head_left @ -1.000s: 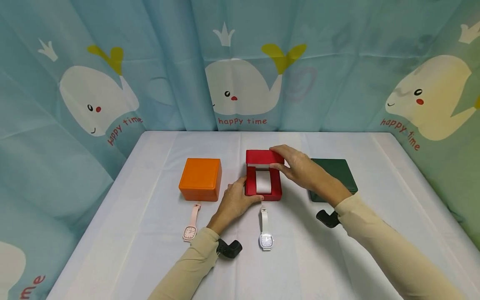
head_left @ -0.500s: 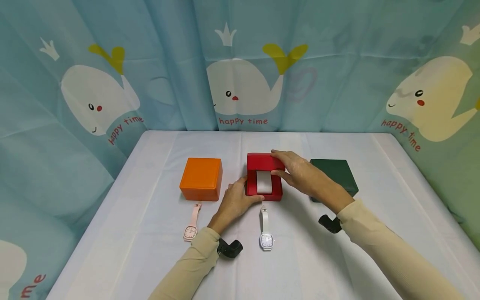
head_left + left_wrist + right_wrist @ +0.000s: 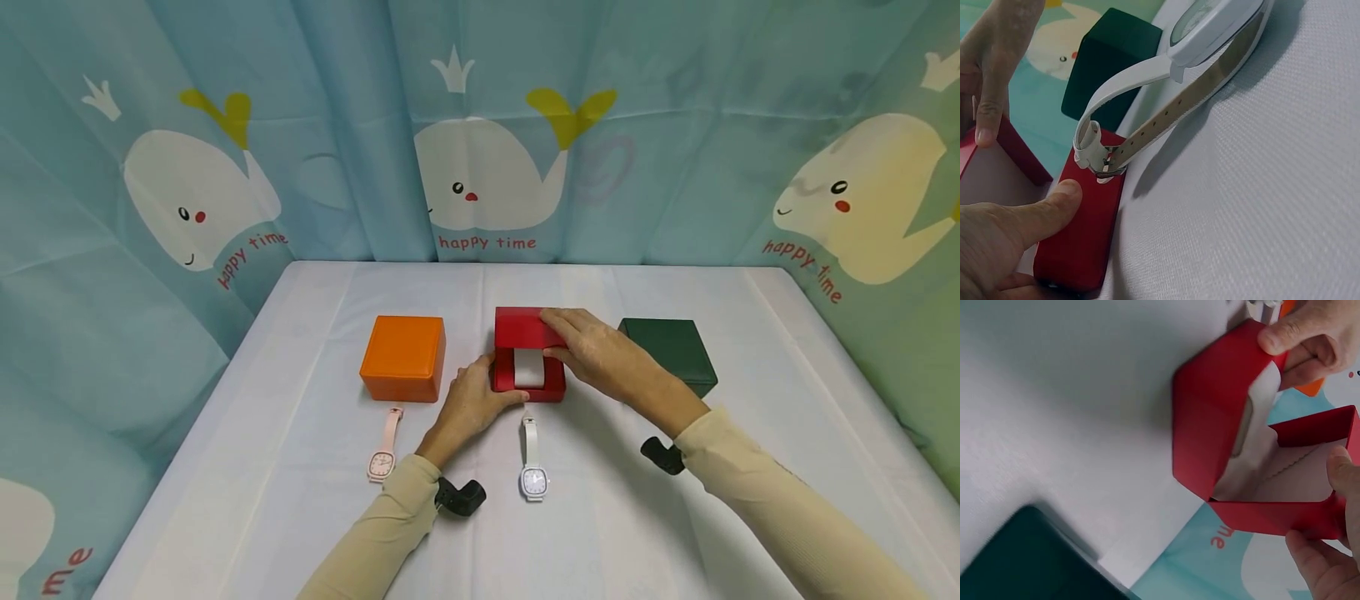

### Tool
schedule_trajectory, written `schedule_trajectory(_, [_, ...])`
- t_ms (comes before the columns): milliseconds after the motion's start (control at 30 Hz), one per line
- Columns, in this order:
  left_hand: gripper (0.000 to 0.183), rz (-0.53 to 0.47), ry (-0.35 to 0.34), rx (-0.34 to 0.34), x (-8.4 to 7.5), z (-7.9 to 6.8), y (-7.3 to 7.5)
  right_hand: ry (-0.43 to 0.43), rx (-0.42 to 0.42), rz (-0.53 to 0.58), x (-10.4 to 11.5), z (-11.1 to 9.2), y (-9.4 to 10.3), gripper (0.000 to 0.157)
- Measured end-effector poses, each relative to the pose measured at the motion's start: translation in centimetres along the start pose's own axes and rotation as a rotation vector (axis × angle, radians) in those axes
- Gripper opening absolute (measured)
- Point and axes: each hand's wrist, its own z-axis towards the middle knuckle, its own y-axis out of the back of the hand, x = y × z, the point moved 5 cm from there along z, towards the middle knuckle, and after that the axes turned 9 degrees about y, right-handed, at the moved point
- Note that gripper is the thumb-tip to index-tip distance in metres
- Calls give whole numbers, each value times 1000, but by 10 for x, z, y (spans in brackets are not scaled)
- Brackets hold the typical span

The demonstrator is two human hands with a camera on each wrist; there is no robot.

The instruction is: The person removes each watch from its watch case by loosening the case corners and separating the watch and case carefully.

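A red watch box (image 3: pixel 557 390) stands in the middle of the table, its hinged lid (image 3: pixel 517 327) tilted partway over the base. Inside lies a white cushion (image 3: pixel 528 368). My left hand (image 3: pixel 471 402) grips the base from the left, with the thumb on its front wall in the left wrist view. My right hand (image 3: pixel 600 352) pinches the lid's right side between thumb and fingers. In front of the box, a white wristwatch (image 3: pixel 534 480) lies face up with its strap pointing at the box. A pink wristwatch (image 3: pixel 382 463) lies further left.
An orange box (image 3: pixel 402 358) with its lid down stands left of the red one, behind the pink watch. To the right is a dark green box (image 3: pixel 675 350), partly behind my right forearm. A whale-print curtain (image 3: pixel 337 183) hangs beyond the white table (image 3: pixel 315 317).
My right hand has swung the red box's lid forward and down, so it covers more of the cushion. The left hand stays on the base, and both watches lie where they were.
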Motion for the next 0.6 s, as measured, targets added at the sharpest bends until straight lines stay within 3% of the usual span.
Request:
schedule_trajectory(233, [76, -7, 2, 18, 1, 0, -3, 0, 9, -68, 6, -9, -4, 59])
schedule_trajectory(600, [72, 4, -4, -12, 2, -4, -2, 57, -19, -138, 13, -14, -12, 64])
